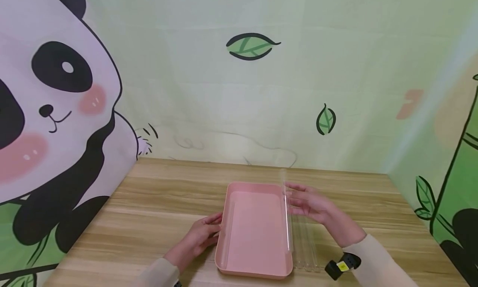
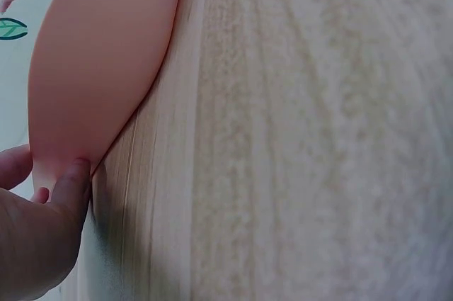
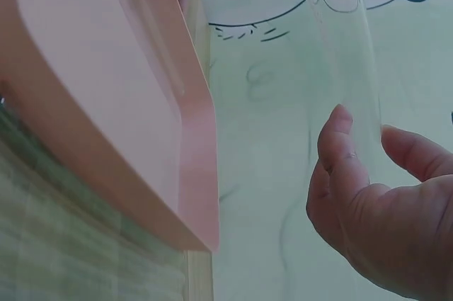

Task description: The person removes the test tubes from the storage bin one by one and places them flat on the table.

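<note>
My right hand (image 1: 308, 202) holds a clear tube (image 1: 287, 220) between thumb and fingers. The tube is raised over the right edge of a shallow pink tray (image 1: 257, 233); the right wrist view shows the tube (image 3: 347, 53) running up from the fingertips. My left hand (image 1: 201, 235) is at the tray's left side, and in the left wrist view its thumb (image 2: 76, 173) rests against the outer wall (image 2: 106, 53). Inside the tray, a clear tube (image 1: 228, 233) lies along the left wall.
Several more clear tubes (image 1: 308, 247) lie side by side on the wooden table (image 1: 168, 195), just right of the tray. Behind the table hangs a pale green cloth (image 1: 209, 92) with leaves and a panda. A black device with a yellow label (image 1: 342, 265) is on the right wrist.
</note>
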A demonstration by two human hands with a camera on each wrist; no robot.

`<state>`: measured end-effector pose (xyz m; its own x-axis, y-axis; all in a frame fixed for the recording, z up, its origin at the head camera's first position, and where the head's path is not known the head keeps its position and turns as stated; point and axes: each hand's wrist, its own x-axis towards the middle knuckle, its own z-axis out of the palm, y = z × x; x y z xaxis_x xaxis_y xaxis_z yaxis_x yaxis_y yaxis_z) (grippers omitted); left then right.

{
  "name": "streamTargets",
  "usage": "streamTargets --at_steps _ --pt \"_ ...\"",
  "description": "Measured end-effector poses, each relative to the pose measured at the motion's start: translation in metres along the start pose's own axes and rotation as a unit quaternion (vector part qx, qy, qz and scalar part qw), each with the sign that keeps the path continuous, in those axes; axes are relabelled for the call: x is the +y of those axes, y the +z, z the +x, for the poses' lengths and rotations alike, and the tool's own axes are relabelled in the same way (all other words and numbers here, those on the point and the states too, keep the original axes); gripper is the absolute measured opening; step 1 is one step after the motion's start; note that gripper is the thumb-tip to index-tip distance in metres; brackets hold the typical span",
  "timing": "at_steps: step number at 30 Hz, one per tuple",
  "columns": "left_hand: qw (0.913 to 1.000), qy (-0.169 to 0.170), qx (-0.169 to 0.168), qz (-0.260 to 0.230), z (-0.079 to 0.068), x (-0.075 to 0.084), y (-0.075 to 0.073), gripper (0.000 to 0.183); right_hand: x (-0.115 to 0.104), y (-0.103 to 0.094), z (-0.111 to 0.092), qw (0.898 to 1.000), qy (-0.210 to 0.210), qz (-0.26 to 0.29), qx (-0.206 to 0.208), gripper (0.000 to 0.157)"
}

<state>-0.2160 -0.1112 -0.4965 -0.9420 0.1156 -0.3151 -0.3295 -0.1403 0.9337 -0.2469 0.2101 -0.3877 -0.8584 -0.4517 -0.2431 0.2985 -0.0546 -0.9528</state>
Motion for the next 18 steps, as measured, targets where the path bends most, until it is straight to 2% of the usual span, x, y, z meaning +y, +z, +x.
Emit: streamTargets --at_steps 5,10,18 --pt "1.0000 -0.003 0.000 0.001 0.000 0.000 0.000 0.056 0.001 -0.017 -0.009 1.000 0.004 0.001 0.006 0.062" --pt "1.0000 -0.007 0.002 -0.002 0.000 0.000 0.000 0.056 0.002 -0.032 -0.018 1.000 0.002 0.004 0.006 0.054" --pt "0.9998 -0.009 0.016 -0.002 0.000 0.000 0.001 0.054 0.007 -0.056 -0.029 1.000 -0.007 0.006 -0.010 0.029"
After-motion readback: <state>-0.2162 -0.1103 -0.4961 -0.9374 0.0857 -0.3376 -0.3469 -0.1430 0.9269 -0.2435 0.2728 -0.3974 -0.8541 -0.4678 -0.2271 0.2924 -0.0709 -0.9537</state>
